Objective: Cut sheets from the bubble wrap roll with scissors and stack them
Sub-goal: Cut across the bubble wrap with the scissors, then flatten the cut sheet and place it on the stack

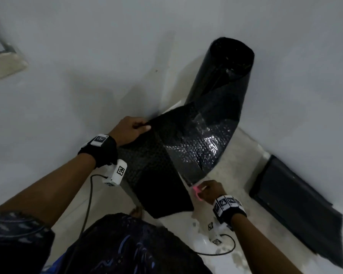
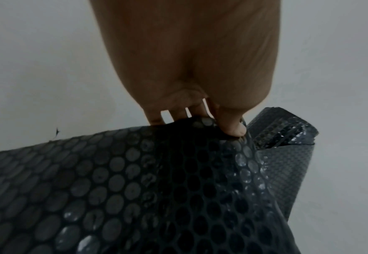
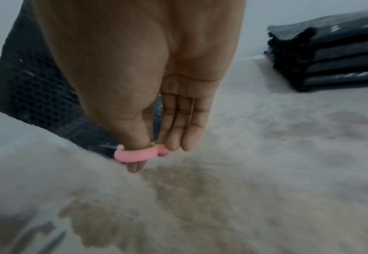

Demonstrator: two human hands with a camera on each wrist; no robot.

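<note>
Bubble wrap roll (image 1: 229, 70) stands upright on the floor (image 1: 238, 171) against the wall, beyond both hands, its black sheet (image 1: 166, 153) unrolled down toward the person. The left hand (image 1: 130, 130) has a closed grip on the sheet's top edge: in the left wrist view the thumb (image 2: 233, 127) presses onto the bubbled face while the other fingers curl behind the edge, so the sheet hangs below and to the right of that grip. The right hand (image 1: 210, 190) is at the sheet's lower right edge, with pink-handled scissors (image 3: 139, 153) on it; the thumb passes through one pink loop and the fingertips (image 3: 178, 141) lie by the other, fingers nearly straight. The blades are hidden or blurred, so whether they are open cannot be told. A stack of cut black sheets (image 1: 297, 210) lies on the floor to the right of the right hand, well apart from it.
</note>
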